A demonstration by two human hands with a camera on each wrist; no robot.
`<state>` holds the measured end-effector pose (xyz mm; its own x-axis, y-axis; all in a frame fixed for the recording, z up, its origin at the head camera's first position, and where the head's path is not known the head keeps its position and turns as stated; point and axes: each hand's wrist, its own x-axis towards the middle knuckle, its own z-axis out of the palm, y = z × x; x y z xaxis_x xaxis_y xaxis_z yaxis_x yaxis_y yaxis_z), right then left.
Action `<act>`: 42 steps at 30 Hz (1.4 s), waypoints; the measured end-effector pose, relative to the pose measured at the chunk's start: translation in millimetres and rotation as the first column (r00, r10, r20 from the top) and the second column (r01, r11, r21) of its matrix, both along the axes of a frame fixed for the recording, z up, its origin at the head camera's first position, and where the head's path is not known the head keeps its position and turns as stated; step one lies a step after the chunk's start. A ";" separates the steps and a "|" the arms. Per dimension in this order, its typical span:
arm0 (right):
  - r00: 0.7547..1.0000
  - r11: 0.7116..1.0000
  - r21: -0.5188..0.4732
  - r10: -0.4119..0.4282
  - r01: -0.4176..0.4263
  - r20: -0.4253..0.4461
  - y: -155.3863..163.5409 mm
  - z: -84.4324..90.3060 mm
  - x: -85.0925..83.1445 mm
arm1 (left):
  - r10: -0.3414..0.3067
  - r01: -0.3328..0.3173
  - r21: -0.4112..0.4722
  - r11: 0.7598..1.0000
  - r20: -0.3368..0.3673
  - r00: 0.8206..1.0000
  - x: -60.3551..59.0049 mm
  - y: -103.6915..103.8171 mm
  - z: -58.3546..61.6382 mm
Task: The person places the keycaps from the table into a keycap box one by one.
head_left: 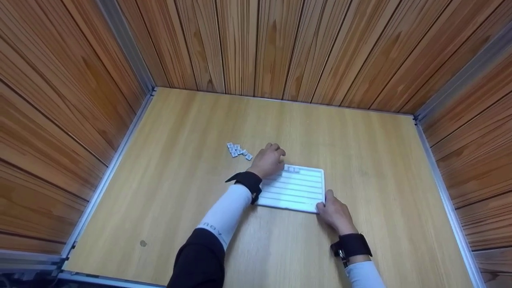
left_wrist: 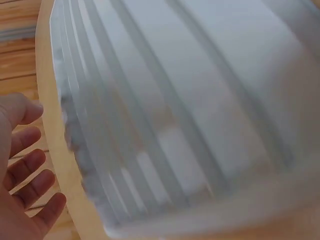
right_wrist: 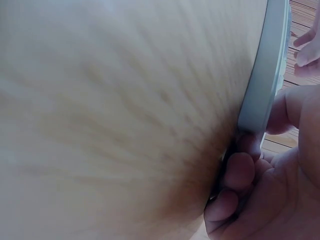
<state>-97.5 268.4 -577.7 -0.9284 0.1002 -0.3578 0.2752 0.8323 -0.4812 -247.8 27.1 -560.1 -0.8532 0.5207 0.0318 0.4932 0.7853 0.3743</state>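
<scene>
A white board with long grooves lies flat on the wooden table. My right hand pinches its near right corner; in the right wrist view the thumb lies on top of the board's edge and the fingers curl below it. At the board's far left corner hovers my left hand. In the left wrist view its fingers are spread beside the board and hold nothing. Two small tiles sit in the top groove next to it.
A loose cluster of several small white tiles lies on the table just left of my left hand. Wooden plank walls with metal corner rails enclose the table on three sides.
</scene>
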 end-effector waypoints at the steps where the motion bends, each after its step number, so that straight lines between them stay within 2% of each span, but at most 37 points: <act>1: 1.000 1.000 0.000 0.000 0.000 0.001 0.3 0.1 0.1 | 0.007 -0.007 0.000 1.000 -0.006 1.000 -1.3 -3.6 0.2; 7: 1.000 1.000 0.010 0.016 -0.016 -0.015 0.6 -0.1 0.2 | 0.036 -0.036 -0.007 0.999 -0.031 0.999 -5.2 -26.4 1.4; 13: 0.999 1.000 0.017 0.019 -0.019 -0.027 1.0 -1.2 0.5 | 0.070 -0.070 0.015 0.997 -0.049 0.996 -3.6 -49.2 0.9; 21: 0.999 1.000 0.013 0.022 -0.021 -0.030 1.6 -1.5 0.7 | 0.083 -0.083 -0.014 0.996 -0.004 0.997 -3.4 -69.6 -4.3; 32: 0.999 1.000 0.011 0.018 -0.018 -0.032 1.4 -0.9 0.7 | 0.089 -0.091 -0.035 0.995 -0.061 0.994 -3.9 -78.0 -9.5; 42: 0.998 0.999 0.021 0.031 -0.030 -0.054 1.4 -2.7 0.9 | 0.077 -0.078 -0.067 0.995 -0.028 0.997 -1.8 -76.9 -11.1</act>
<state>-96.6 269.9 -580.5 -0.9491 0.0785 -0.3051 0.2237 0.8497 -0.4774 -249.5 -49.8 -571.2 -0.8904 0.4547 0.0209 0.4386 0.8447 0.3068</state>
